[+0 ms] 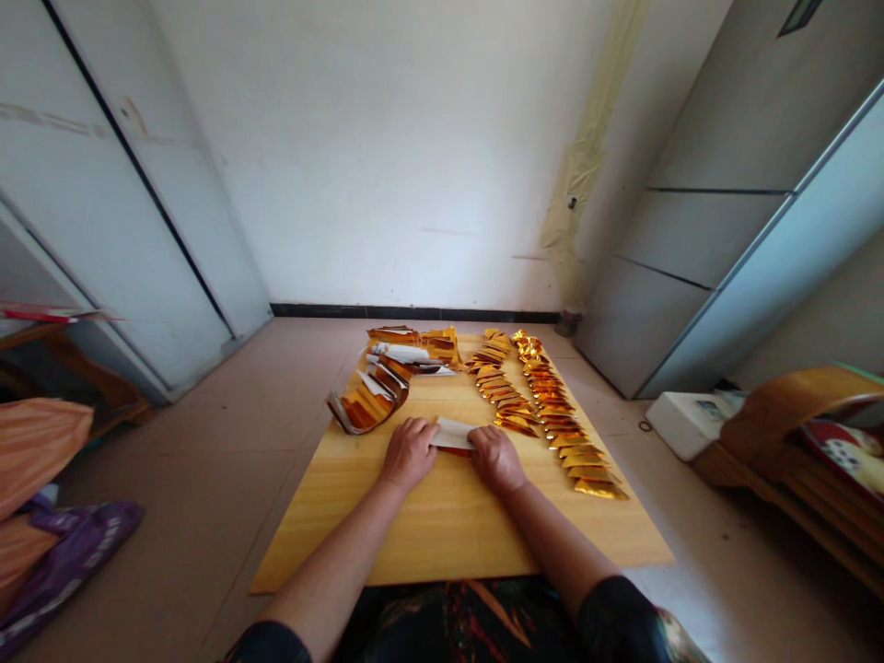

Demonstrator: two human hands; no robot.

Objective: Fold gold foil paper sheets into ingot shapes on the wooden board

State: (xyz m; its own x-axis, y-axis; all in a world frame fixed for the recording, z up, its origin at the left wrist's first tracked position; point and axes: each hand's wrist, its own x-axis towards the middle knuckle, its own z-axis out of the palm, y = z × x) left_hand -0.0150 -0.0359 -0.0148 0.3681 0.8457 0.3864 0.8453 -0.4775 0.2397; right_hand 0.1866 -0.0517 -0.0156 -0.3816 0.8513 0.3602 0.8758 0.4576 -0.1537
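Between my two hands a sheet of foil paper [454, 434] lies over the wooden board, its white side up and a strip of orange foil along the near edge. My left hand [411, 451] has its fingers curled onto the sheet's left end. At the right end my right hand [495, 458] grips it the same way. Beyond my left hand lie curled stacks of orange-gold foil sheets [369, 402]. Folded gold foil pieces stand in two overlapping rows to the right, an inner row [503, 398] and a longer outer row [563, 419].
The wooden board [387, 534] ends just before my lap. A white wall [387, 184] stands behind it, with a grey refrigerator [663, 239] at right. A wooden chair [780, 433] and white box [691, 424] are on the right floor; a purple bag [89, 552] lies left.
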